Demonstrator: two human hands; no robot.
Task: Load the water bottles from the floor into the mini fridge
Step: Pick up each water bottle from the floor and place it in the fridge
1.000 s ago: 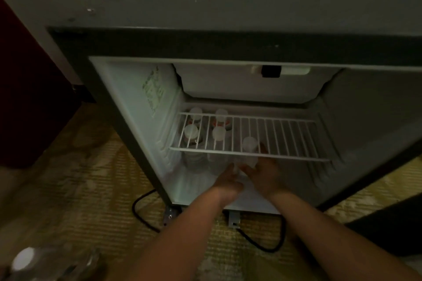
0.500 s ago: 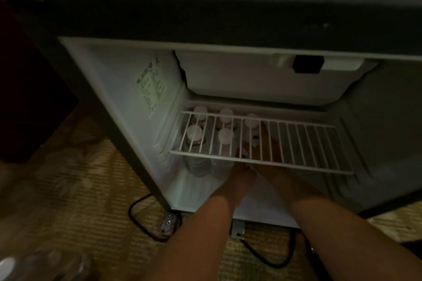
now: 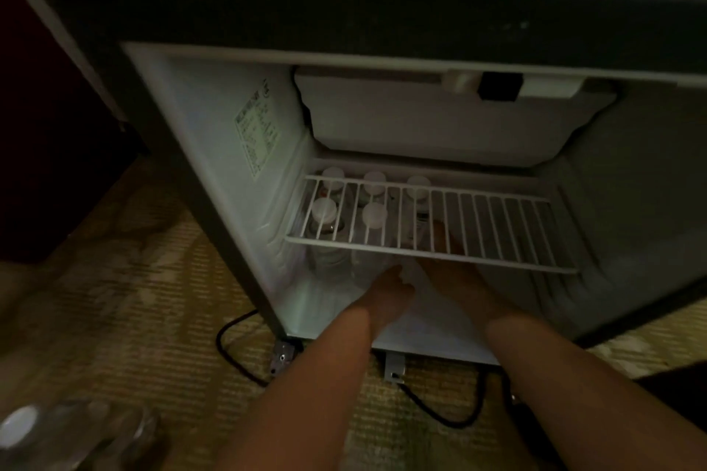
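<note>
Where the right hand (image 3: 459,279) passes under the wire shelf (image 3: 497,237), its fingers show only dimly through the bars beside the rightmost water bottle (image 3: 418,189), so I cannot tell whether they grip it or merely touch it. The left hand (image 3: 390,291) lies just beside it at the foot of the front bottles, blurred, and its grip cannot be told either. Five white-capped water bottles (image 3: 374,213) stand upright on the floor of the mini fridge (image 3: 214,149), three at the back and two in front, all crowded to the left below the shelf. To their right the white fridge floor shows bare up to the right wall. A pale sticker (image 3: 258,134) on the left inner wall carries print too blurred to read. Above the shelf hangs a white freezer flap (image 3: 440,126). On the patterned carpet (image 3: 114,298) a black cable (image 3: 237,356) loops by the fridge's front edge, and another bottle (image 3: 76,436) lies at the lower left.
</note>
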